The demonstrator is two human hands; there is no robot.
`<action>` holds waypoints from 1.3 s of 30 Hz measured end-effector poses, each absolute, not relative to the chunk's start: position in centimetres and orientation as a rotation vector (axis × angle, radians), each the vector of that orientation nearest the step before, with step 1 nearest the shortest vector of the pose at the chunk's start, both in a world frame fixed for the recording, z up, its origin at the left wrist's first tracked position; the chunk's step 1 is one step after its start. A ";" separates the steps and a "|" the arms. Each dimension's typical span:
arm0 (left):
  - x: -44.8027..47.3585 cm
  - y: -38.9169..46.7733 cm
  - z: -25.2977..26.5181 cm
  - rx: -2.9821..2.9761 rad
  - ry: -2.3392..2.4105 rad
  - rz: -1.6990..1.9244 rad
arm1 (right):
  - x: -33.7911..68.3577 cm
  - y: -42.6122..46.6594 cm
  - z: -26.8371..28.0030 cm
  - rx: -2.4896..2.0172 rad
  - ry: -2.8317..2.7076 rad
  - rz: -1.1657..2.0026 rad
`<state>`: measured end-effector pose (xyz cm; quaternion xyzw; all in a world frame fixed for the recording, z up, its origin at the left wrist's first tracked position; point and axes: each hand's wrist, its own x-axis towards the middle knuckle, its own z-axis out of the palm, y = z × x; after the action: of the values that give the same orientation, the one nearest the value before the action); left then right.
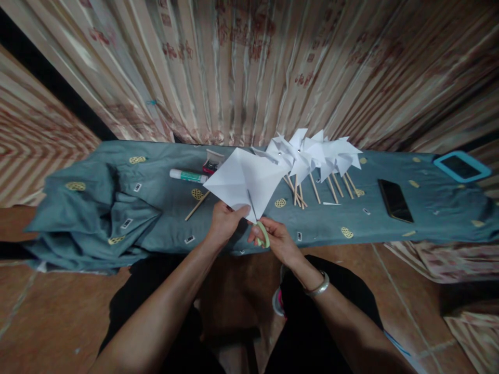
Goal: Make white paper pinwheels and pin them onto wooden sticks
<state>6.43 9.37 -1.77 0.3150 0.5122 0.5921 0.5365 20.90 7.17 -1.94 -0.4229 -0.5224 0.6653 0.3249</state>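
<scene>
A square sheet of white paper (237, 176) with fold creases is held up cornerwise over the table. My left hand (227, 221) pinches its near left edge, thumb on top. In my right hand (276, 239) is a pair of scissors (264, 235) with light green handles. One scissor blade lies over the paper near its closest corner, pointing inward; the other blade is hidden beneath the sheet. Just beyond the paper on the right lie several white paper pinwheels (312, 153) on wooden sticks, partly overlapping.
Left of the paper are a glue stick (188, 175), a small red-and-black item (210, 166) and a wooden stick (197, 206). A black phone (394, 200) and a blue-framed tablet (462, 166) rest on the right. Bunched cloth (93, 218) covers the table's left end; curtains (218, 72) hang behind.
</scene>
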 end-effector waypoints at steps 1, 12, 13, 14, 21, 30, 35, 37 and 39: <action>6.4 9.3 -1.7 0.753 1.217 1.407 | 20.9 7.2 -2.0 -1.113 -1.367 1.739; 6.3 9.3 -1.9 0.721 1.245 1.440 | 20.5 7.0 -2.0 -1.117 -1.346 1.741; 6.3 9.3 -1.9 0.724 1.252 1.434 | 20.5 7.0 -2.1 -1.120 -1.345 1.741; 6.3 9.3 -1.9 0.725 1.259 1.429 | 20.4 7.0 -2.1 -1.124 -1.345 1.741; 6.2 9.3 -1.8 0.693 1.260 1.438 | 20.4 7.0 -2.1 -1.104 -1.332 1.765; 4.4 9.7 -1.3 0.658 1.220 1.554 | 21.5 5.8 -2.4 -1.078 -1.396 1.953; 2.7 9.4 -1.1 0.655 1.285 1.583 | 23.9 5.4 -1.7 -1.098 -1.554 1.989; 2.3 9.1 -1.0 0.689 1.307 1.567 | 25.1 5.6 -1.3 -1.120 -1.561 1.975; 1.9 8.8 -1.1 0.734 1.335 1.530 | 26.1 6.0 -0.8 -1.137 -1.526 1.921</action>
<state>1.95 8.83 -1.05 0.2998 0.5453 0.6248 0.4715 26.11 6.02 -0.80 -0.4105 -0.5510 0.6935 0.2167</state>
